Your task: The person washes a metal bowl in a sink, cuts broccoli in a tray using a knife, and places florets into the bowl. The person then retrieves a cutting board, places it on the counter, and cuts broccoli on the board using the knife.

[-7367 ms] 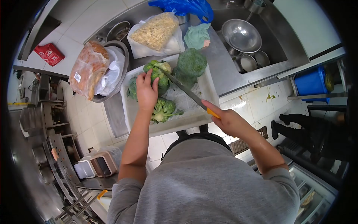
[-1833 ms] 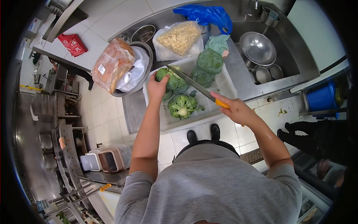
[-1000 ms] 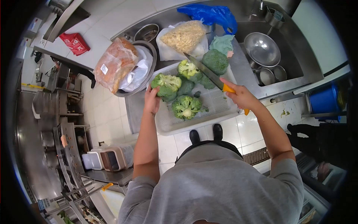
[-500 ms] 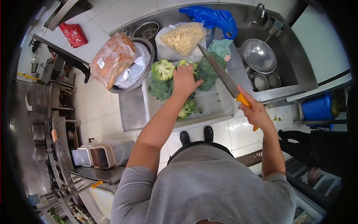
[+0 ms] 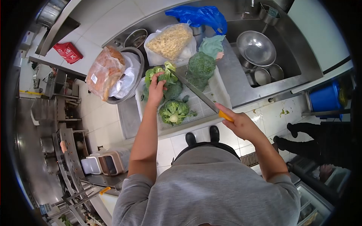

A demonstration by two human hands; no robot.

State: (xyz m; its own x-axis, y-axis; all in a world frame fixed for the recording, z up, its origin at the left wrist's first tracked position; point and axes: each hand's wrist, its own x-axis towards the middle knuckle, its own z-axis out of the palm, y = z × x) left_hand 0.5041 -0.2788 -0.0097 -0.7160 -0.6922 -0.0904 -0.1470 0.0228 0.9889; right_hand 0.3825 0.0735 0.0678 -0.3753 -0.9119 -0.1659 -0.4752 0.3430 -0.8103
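My right hand (image 5: 241, 124) is closed around the orange handle of a long knife (image 5: 201, 96). Its blade slants up and left, with the tip at the pale stalk of a broccoli head (image 5: 169, 73). Against that broccoli, my left hand (image 5: 155, 90) has its fingers curled round the left side. All of this is over a white perforated tray (image 5: 207, 122). Another broccoli head (image 5: 175, 112) lies stalk-up near the tray's front. Darker broccoli (image 5: 202, 66) sits at the back right, partly behind the blade.
Behind the tray lies a bag of pale shredded food (image 5: 169, 41), with a blue plastic bag (image 5: 198, 17) beyond it. At left, a metal bowl (image 5: 141, 62) holds a wrapped orange-brown item (image 5: 105, 73). The sink (image 5: 292, 67) at right contains metal bowls. Another person's dark-clad legs (image 5: 307, 137) are at right.
The knife has moved left and down, bringing its tip to the broccoli stalk. My left hand has shifted left with the broccoli. The stalk-up broccoli in front now shows fully.
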